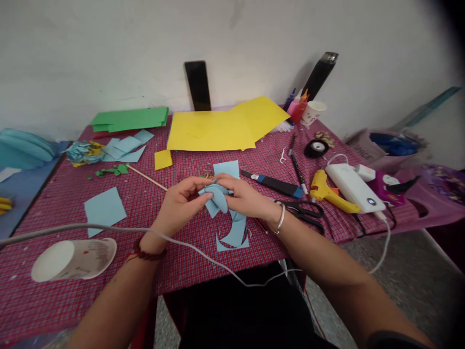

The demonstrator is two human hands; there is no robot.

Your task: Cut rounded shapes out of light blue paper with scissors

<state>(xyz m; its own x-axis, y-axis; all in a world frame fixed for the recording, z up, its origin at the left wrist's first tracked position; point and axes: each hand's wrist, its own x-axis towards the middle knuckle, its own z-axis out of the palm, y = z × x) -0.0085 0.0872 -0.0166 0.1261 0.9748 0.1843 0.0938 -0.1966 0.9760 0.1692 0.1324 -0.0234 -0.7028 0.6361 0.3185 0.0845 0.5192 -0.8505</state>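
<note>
Between my two hands is a curled piece of light blue paper (219,198), held above the table's middle. My left hand (183,201) pinches its left edge with thumb and fingertips. From the right, my right hand (245,195) grips the same paper, its fingers partly hidden behind it. Just below lies a blue paper offcut (236,232) with curved cuts. A flat blue sheet (225,168) lies behind my hands. Black-handled scissors (303,211) lie beside my right wrist, partly covered by it. A blue and black utility knife (272,184) rests to the right of my right hand.
Yellow sheets (210,131) and folded green paper (131,118) lie at the back, near a phone (198,86) against the wall. A yellow glue gun (332,191) and white power bank (356,188) sit right. A paper cup (74,259) lies front left; a grey cable (189,245) crosses my left wrist.
</note>
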